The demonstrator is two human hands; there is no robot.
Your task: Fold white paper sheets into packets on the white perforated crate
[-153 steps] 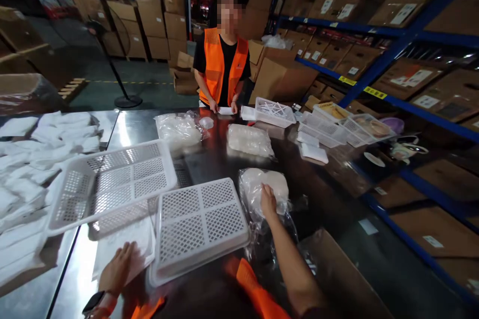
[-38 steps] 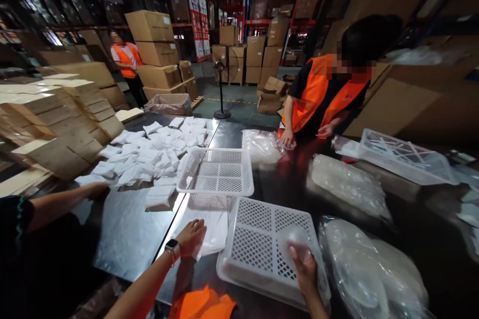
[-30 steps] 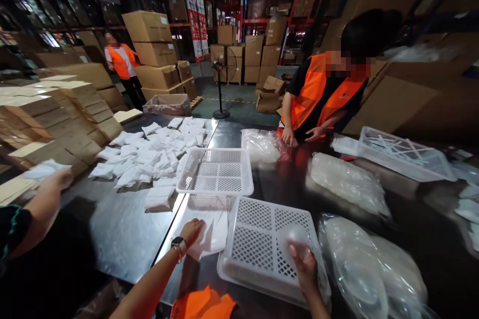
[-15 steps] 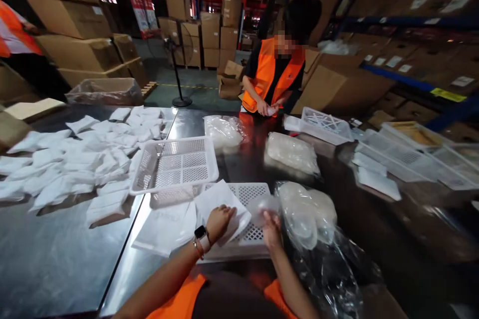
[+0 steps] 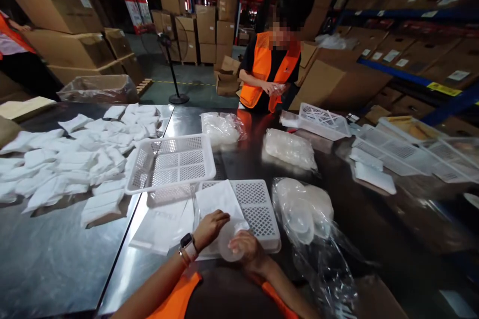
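Observation:
My left hand (image 5: 209, 228), with a watch on the wrist, holds a white paper bag (image 5: 219, 200) that lies over an upturned white perforated basket (image 5: 258, 207). My right hand (image 5: 249, 250) grips a clear plastic lid (image 5: 229, 242) right at the bag's near edge. A stack of more white bags (image 5: 164, 219) lies flat to the left of my hands. An open clear plastic sack of lids (image 5: 305, 209) lies to the right.
A second white basket (image 5: 172, 162) sits behind. Many white bags (image 5: 75, 154) cover the steel table at left. A person in an orange vest (image 5: 271, 67) stands opposite, with lid sacks (image 5: 290, 147) and baskets (image 5: 320, 119) nearby. Boxes line the shelves.
My right hand has carried the clear lid down and toward me, to the near edge of the white bag. My left hand has kept hold of the bag.

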